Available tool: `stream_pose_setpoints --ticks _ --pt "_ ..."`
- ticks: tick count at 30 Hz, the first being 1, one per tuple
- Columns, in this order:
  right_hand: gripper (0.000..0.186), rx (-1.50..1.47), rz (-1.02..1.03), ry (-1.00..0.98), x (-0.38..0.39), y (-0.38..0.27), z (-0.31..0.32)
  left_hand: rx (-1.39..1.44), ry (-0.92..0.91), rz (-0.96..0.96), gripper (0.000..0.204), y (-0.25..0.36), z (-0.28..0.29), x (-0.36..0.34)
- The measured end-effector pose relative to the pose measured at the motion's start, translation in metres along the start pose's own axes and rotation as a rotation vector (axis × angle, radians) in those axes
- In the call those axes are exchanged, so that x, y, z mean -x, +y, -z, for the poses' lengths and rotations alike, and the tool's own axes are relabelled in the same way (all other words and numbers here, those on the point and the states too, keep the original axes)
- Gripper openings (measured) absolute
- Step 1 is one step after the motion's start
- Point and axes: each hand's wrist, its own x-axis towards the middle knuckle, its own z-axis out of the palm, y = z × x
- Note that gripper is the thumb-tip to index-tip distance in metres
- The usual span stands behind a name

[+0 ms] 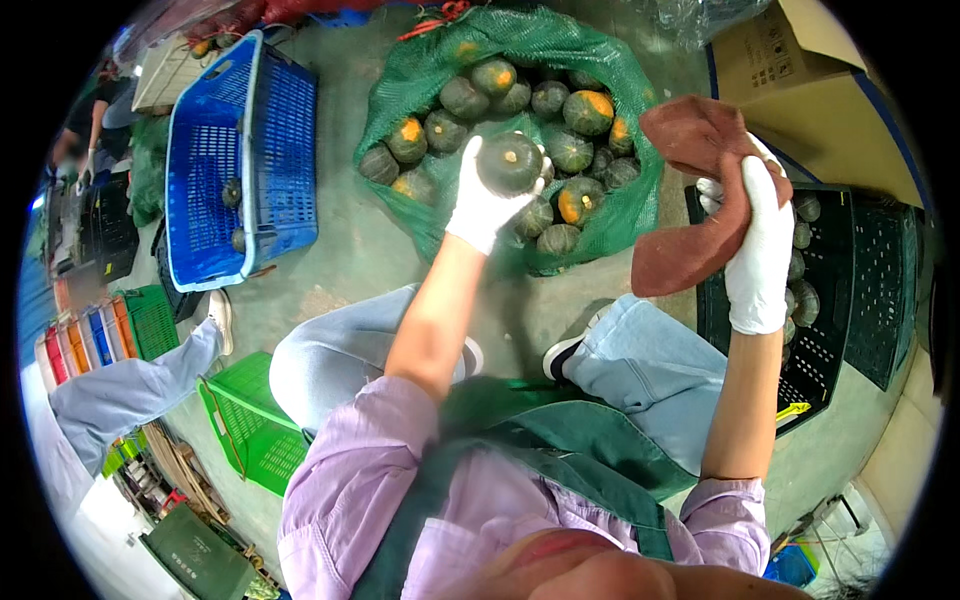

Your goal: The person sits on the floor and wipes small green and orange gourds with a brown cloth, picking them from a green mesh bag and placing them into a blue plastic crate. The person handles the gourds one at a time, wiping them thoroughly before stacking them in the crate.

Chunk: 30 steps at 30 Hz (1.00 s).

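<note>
My left hand (484,205), in a white glove, holds a round dark green pumpkin (510,164) with its pale stem end facing up. Beneath and beyond it a green mesh sack (640,205) lies wide open, full of similar pumpkins, some with orange patches. To the right, my gloved right hand (757,245) is closed on a brown cloth (700,235), which hangs out on the side toward the sack. Cloth and pumpkin are apart. Past my right hand, a black crate (835,300) holds several small green pumpkins, partly hidden by the hand and cloth.
A blue plastic basket (300,160) with two pumpkins inside stands left of the sack. A green crate (250,440) sits by my left leg, and a cardboard box (810,120) at the far right. Another person's leg (150,390) reaches in from the left.
</note>
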Motion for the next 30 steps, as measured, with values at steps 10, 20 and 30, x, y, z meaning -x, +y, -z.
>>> stream_pose_setpoints --ticks 10,20,30 --pt "0.043 0.589 0.571 -0.131 0.041 0.052 -0.049 -0.531 0.016 -0.341 0.063 -0.109 -0.094 0.051" --pt "0.040 0.056 0.104 0.025 0.006 0.060 -0.004 -0.420 -0.064 -0.085 0.067 -0.130 -0.120 0.085" --pt "0.054 0.378 0.211 -0.188 0.020 0.042 0.006 -1.418 -0.246 -0.724 0.096 -0.150 -0.135 0.073"
